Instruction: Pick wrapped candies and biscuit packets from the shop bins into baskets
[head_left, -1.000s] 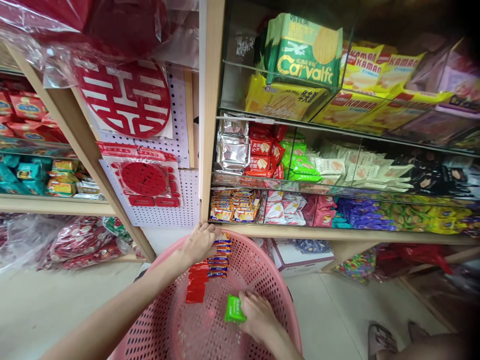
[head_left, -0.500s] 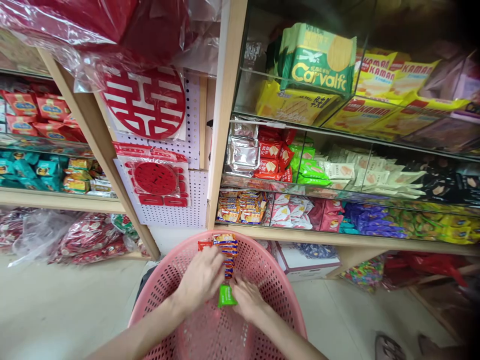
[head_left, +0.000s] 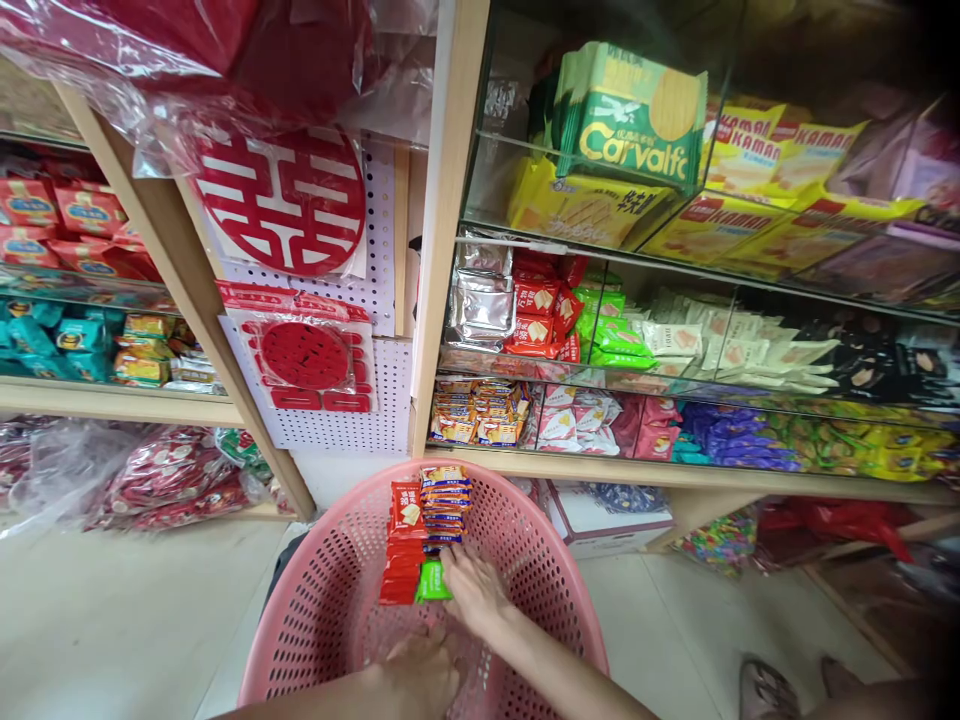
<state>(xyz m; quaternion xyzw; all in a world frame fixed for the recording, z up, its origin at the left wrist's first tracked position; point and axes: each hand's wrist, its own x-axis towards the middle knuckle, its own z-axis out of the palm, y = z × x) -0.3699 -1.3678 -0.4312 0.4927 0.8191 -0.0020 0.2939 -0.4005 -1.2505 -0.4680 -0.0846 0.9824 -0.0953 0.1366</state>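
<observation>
Inside the pink perforated basket [head_left: 277, 610], red snack packets [head_left: 403, 555] form a row on the left. Beside them on the right runs a row of orange and blue packets [head_left: 448, 500]. A green packet [head_left: 433, 581] lies at the near end of that row. My right hand [head_left: 476, 592] has its fingertips at the green packet's right edge and the blue packets; whether it grips the green packet is unclear. Lower in the basket is my left hand [head_left: 421, 672], blurred, below the red row, its fingers too smeared to read.
Shelves of wrapped snacks [head_left: 570, 460] rise behind and right of the basket. Red paper decorations [head_left: 307, 355] hang on a pegboard. A white box [head_left: 607, 525] stands under the right shelf. A person's sandalled feet [head_left: 769, 690] are at lower right.
My left hand has moved down, away from the packets, uncovering the red row. My right hand and the green packet have shifted slightly left and up. The view has shifted slightly.
</observation>
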